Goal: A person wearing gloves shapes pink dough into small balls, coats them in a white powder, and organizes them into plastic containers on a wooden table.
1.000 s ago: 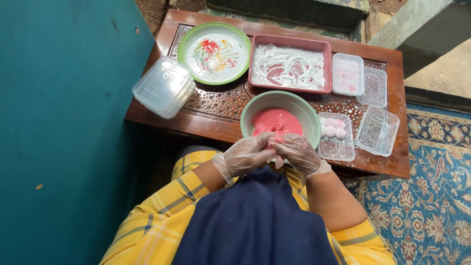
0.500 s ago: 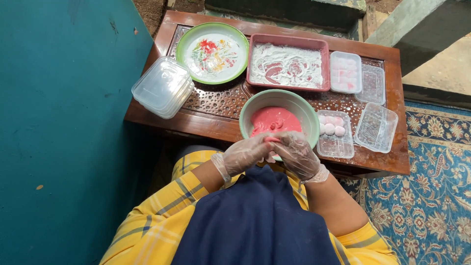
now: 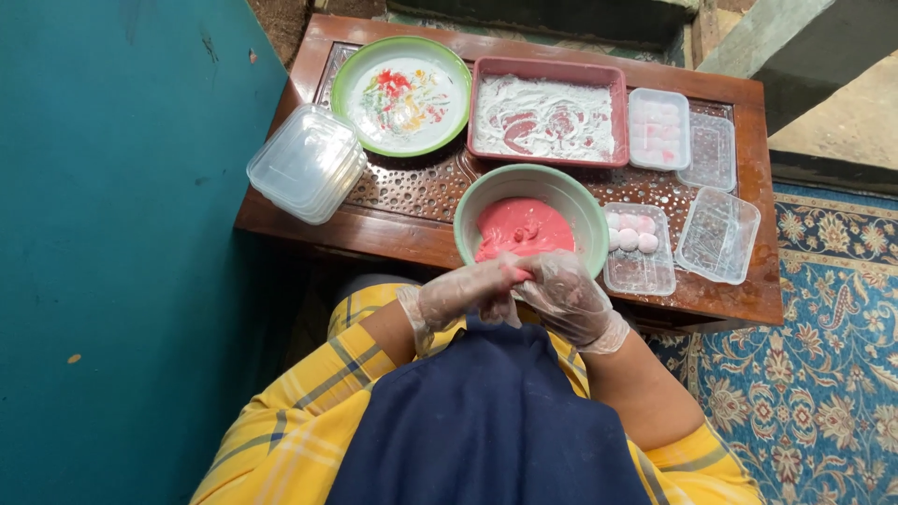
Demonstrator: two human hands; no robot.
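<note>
Pink dough [image 3: 517, 272] showed as a small lump pinched between the two gloved hands, just at the near rim of the green bowl [image 3: 580, 198]. The left hand [image 3: 458, 295] and the right hand [image 3: 566, 297], both in clear plastic gloves, were pressed together fingertip to fingertip, each grip closed narrowly on that lump. Inside the bowl lay a larger mass of the same pink dough [image 3: 524, 227].

The bowl stood on a carved wooden desk [image 3: 402, 201]. Just right of it sat a clear plastic box [image 3: 638, 248] with several pale round balls in its far end. An empty clear tray [image 3: 718, 236] lay beside that, tilted slightly. Farther back stood a pink rectangular tray [image 3: 547, 119] dusted with white flour, a green-rimmed plate [image 3: 402, 95] with a flower pattern to its left, and two more clear boxes [image 3: 659, 128] to its right. A stack of clear lids or containers [image 3: 307, 164] rested at the desk's left corner, overhanging its edge. A patterned blue rug [image 3: 823, 374] covered the floor on the right.
</note>
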